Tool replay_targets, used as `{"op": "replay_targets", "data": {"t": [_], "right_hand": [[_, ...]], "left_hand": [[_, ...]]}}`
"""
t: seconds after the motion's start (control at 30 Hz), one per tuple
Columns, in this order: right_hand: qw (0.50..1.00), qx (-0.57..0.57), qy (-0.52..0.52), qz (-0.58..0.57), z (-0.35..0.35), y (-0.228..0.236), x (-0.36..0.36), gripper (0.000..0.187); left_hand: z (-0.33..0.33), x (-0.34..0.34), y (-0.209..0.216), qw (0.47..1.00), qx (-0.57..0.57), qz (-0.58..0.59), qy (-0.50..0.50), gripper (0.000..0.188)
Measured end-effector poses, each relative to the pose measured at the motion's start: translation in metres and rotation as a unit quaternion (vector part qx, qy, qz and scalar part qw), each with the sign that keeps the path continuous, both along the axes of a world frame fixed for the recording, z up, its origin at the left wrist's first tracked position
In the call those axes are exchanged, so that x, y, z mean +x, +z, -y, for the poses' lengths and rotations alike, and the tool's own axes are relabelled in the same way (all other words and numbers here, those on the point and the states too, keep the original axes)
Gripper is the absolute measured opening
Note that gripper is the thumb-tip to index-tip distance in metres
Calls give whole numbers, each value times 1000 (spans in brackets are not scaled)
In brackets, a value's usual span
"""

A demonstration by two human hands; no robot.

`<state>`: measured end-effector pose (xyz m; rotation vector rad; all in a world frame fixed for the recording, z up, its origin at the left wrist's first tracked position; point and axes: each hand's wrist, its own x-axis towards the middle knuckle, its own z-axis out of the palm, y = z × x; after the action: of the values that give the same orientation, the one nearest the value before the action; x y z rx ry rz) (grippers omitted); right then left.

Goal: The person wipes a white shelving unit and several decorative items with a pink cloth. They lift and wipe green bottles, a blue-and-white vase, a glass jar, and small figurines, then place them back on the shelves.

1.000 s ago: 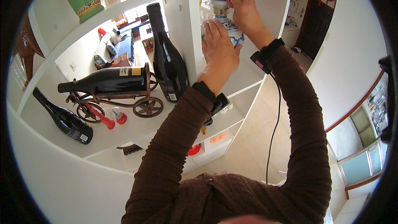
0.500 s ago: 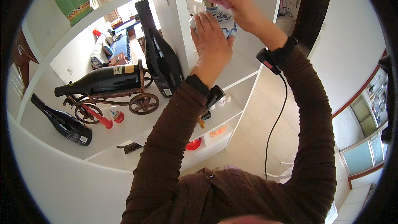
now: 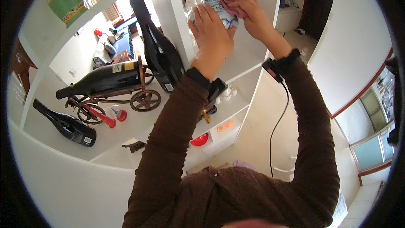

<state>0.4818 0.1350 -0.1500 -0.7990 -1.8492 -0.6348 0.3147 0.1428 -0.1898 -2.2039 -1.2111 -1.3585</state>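
Jar (image 3: 227, 18), white w/ blue pattern & gold-banded neck, is in the shelf (image 3: 249, 52) bay just R of the upright divider (image 3: 168, 12). Its base is hidden by a hand, so can't tell if it's flat on the board.

L hand (image 3: 214, 31): fingers spread & bent round the near side, thumb opposite, grasping the jar. R hand (image 3: 254, 19): fingers pinched on a bunched pink cloth (image 3: 233, 7), which touches the jar's shoulder just below the neck.

Progress, judging from this: cloth work on the jar looks under way, not finished, b/c cloth's on the surface & neither hand has let go. Can't tell how much is covered; far side & most of the near face don't show. Left undone for now: jar not released, cloth not put down.

Further out, L of divider: standing dark bottle (image 3: 162, 55), untouched; another dark bottle (image 3: 114, 77) lying on a cart-shaped rack (image 3: 145, 101); small red-capped glass thing (image 3: 119, 113) beside it; third dark bottle (image 3: 69, 124) at far L. Green container (image 3: 67, 2) up top; red bowl (image 3: 199, 139) below. No hand on any of these; can't tell if they've been done.
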Motion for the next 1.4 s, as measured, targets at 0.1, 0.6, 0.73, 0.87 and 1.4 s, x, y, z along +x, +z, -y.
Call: {"op": "replay_targets", "data": {"t": [0.1,0.6,0.73,0.87,1.4], "right_hand": [[999,-16,32,-18,-26,-9,4,41],[962,-45,51,-264,66,-108,-4,50],[921,-116,53,-369,102,-149,-16,52],[896,-164,56,-408,120,-176,-18,53],[652,-402,252,-591,146,-150,-52,39]], "left_hand": [[-4,0,-3,1000,-13,-6,-9,97],[67,-12,-55,987,-41,81,-135,105],[72,-13,-88,982,-170,75,-43,107],[57,-11,-99,961,-255,100,-24,103],[110,-29,-97,889,-208,262,-313,69]]}}
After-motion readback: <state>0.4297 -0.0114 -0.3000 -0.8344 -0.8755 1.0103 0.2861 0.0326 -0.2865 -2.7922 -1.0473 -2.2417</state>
